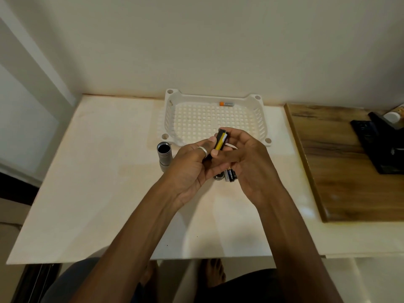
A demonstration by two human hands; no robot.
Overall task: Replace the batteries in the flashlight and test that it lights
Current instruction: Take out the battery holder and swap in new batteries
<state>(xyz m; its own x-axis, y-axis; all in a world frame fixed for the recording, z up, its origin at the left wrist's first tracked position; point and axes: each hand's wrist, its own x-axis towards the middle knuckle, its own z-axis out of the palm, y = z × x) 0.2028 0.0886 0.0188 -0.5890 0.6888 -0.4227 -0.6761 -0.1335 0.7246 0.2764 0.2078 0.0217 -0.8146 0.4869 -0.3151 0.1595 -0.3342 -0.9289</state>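
**Both hands on battery holder, mid-surface**

L hand (192,165) and R hand (249,162) brought together above the white surface (98,193), just in front of the basket (169,119). Clamped between them: black holder (222,130) w/ a yellow cell (219,144) seated in it, tilted, top end leaning away twd the basket. L fingers curled round the holder's lower part, thumb w/ ring (202,150) pressed on its L side. R fingers closed in on its R side; exact R grip hidden behind the holder.

Flashlight (164,155) in pieces. Silver body upright on surface, just L of L hand, open dark end up, near basket's front L corner. Cap (219,176) on surface below the hands, partly covered by them. Dark Duracell cells (231,175) right beside cap, under R hand; held by lower fingers or lying on surface, can't tell. Count also unclear.

One more cell w/ orange end (226,104) lying inside basket along its back wall, well apart from hands.

Wooden board (341,160) at R edge of surface, carrying a black object (380,145) and a white bottle (393,115), both cut off by frame.
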